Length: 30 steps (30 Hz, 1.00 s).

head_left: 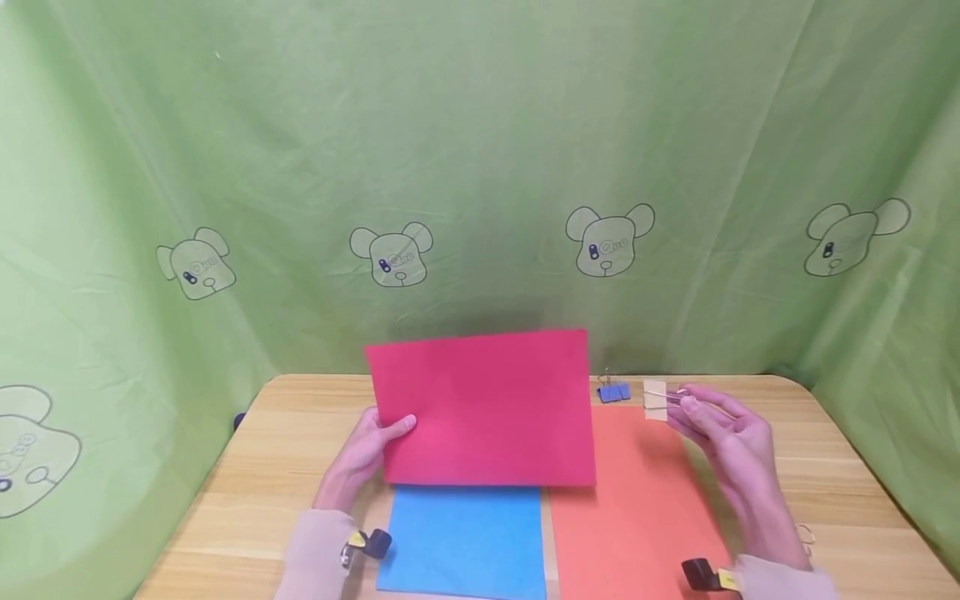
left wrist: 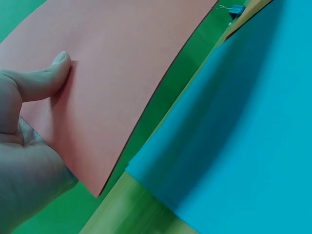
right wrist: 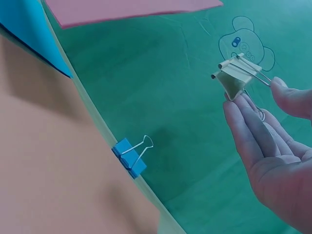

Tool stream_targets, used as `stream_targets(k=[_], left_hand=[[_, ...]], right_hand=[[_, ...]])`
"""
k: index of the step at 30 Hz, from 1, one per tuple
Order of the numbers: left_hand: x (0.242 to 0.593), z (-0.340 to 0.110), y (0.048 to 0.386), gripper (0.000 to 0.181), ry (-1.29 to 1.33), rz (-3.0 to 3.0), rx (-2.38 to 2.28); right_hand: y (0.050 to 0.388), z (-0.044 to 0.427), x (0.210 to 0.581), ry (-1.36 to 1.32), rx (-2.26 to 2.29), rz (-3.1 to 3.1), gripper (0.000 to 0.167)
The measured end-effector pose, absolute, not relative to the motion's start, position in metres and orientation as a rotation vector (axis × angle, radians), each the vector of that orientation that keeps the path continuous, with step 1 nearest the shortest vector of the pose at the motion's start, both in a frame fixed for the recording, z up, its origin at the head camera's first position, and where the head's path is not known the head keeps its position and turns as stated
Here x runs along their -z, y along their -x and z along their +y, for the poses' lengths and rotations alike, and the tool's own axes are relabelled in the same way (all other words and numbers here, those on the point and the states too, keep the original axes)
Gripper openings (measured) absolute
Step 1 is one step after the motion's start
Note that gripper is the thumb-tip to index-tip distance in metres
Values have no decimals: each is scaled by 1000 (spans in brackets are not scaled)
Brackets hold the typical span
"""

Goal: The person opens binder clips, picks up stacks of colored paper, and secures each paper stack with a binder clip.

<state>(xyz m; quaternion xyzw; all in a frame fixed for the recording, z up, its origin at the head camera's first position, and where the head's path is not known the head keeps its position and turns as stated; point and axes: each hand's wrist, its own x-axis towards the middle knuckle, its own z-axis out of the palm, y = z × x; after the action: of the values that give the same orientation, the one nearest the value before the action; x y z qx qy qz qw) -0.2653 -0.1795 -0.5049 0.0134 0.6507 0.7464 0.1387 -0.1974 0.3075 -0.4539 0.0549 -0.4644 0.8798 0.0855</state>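
A stack of magenta-pink paper is raised above the table, tilted toward the head camera. My left hand grips its left edge, thumb on the front face and fingers hidden behind. To the right, my right hand pinches a cream binder clip by its wire handles between thumb and fingers. In the right wrist view the cream clip appears with its jaws turned away from the palm, apart from the paper. Beneath the pink paper lies blue paper, with orange paper beside it.
A blue binder clip sits at the far edge of the orange paper. On the wooden table, a small pale clip-like item lies near my right forearm. A green curtain with bear faces hangs behind the table.
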Motion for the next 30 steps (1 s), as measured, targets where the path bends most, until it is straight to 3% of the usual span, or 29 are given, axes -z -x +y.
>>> stream_targets(k=[21,30], left_hand=[[511,-161,261,37,-89,1864,-2098],[514,-153,263,31,-104,1798,-2147]], right_hand=[[200,292,458,-173,-2629,-1409,21],[203,289,459,-223,-2594,-1465,22]])
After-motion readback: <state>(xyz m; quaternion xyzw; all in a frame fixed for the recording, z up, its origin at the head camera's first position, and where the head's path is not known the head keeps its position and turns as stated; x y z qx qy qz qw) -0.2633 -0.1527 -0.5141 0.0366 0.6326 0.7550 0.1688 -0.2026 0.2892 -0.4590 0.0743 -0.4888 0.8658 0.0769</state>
